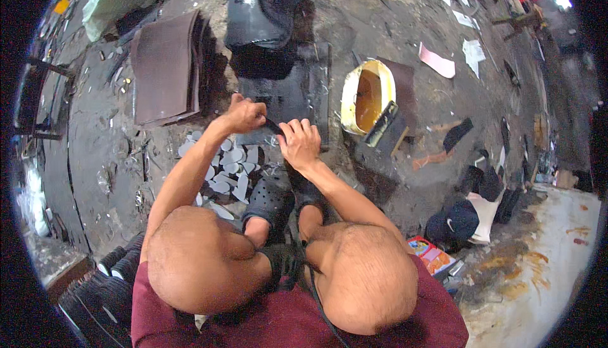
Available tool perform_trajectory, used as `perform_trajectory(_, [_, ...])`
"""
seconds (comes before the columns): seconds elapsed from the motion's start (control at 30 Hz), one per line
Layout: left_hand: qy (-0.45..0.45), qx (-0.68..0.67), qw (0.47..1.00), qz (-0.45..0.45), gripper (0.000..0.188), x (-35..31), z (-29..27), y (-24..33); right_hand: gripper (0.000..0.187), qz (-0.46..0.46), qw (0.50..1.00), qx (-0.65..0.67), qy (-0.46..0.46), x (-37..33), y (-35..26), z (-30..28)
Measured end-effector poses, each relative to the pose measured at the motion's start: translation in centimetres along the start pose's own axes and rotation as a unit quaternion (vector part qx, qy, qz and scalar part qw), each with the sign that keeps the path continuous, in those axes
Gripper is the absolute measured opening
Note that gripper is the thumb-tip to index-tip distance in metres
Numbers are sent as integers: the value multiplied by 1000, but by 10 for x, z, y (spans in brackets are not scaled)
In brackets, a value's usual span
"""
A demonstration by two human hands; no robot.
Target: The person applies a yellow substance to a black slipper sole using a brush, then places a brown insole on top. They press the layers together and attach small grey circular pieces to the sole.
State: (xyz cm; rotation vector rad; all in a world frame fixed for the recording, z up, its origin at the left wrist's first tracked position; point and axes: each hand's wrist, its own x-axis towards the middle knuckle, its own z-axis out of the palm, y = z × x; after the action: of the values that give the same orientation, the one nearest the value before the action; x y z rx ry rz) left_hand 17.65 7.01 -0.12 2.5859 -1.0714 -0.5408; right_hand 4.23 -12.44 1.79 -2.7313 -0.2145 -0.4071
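My left hand (246, 115) is closed round one end of a short dark strip (273, 126), its thumb side turned away from me. The strip's other end runs to my right hand (301, 143), whose fingers are bent over it. How far the strip goes on under the right hand is hidden. Both hands are above the near edge of a dark flat board (310, 88). Below and left of them lies a scatter of small pale grey cut pieces (234, 167), some rounded, beside my black clogs (269, 199).
Brown sheets (163, 63) lie stacked at left. Beyond the board is a glossy black pile (259, 18). A yellowish tub (347, 104) of amber liquid stands right, a dark-edged block (382, 126) against its rim. A dark cap (453, 222) lies lower right; rows of black soles (104, 300) lower left.
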Motion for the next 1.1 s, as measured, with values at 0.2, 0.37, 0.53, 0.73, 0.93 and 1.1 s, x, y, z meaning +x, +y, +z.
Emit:
perform_trajectory(0.2, [249, 30, 968, -17, 28, -49, 12, 22, 15, -14, 999, -1, -31, 23, 5, 38])
perform_trajectory(0.37, [269, -1, 962, -41, 54, -89, 63, 79, 15, 32, 998, 21, -43, 22, -1, 43])
perform_trajectory(0.53, [151, 67, 986, -21, 46, -61, 69, 79, 13, 19, 999, 31, 7, 37, -4, 27])
perform_trajectory(0.73, [138, 21, 990, -30, 43, -48, 71, 76, 11, -33, 992, -4, 120, 133, -18, -46])
perform_trajectory(0.93, [182, -93, 978, -30, 31, -43, 67, 51, 10, -85, 979, -19, 183, 198, -32, -147])
perform_trajectory(1.1, [312, -344, 827, -316, 33, -36, 47, 45, 10, -125, 982, -11, 144, 177, -31, -156])
